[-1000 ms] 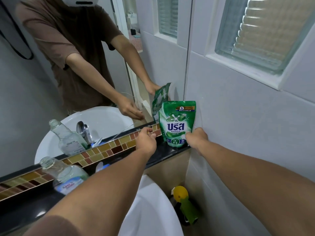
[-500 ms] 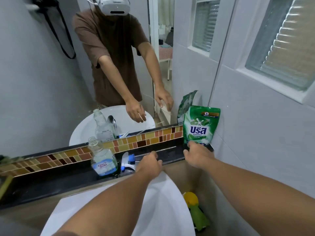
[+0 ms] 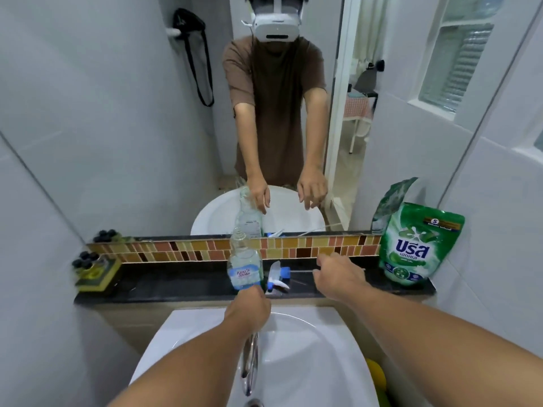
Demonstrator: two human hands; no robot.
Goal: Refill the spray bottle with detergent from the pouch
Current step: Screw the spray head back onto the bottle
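The clear spray bottle (image 3: 244,264) with a blue label stands uncapped on the black ledge (image 3: 182,284), mid-frame. Its white and blue spray head (image 3: 277,279) lies on the ledge just to its right. The green detergent pouch (image 3: 417,248) stands upright at the ledge's right end, against the wall. My left hand (image 3: 249,305) is at the bottle's base and covers its lower edge; in the mirror its fingers hang loose beside the bottle. My right hand (image 3: 338,277) hovers over the ledge between spray head and pouch, fingers spread, holding nothing.
A white basin (image 3: 323,348) with a chrome tap (image 3: 249,362) lies below the ledge. A yellow block with dark round pieces (image 3: 94,273) sits at the ledge's left end. A yellow-green object (image 3: 377,377) is low on the right. The mirror (image 3: 132,127) rises behind the tile strip.
My right hand has let go of the pouch and moved left. My left hand has travelled left to the bottle's base. The view has swung left and up.
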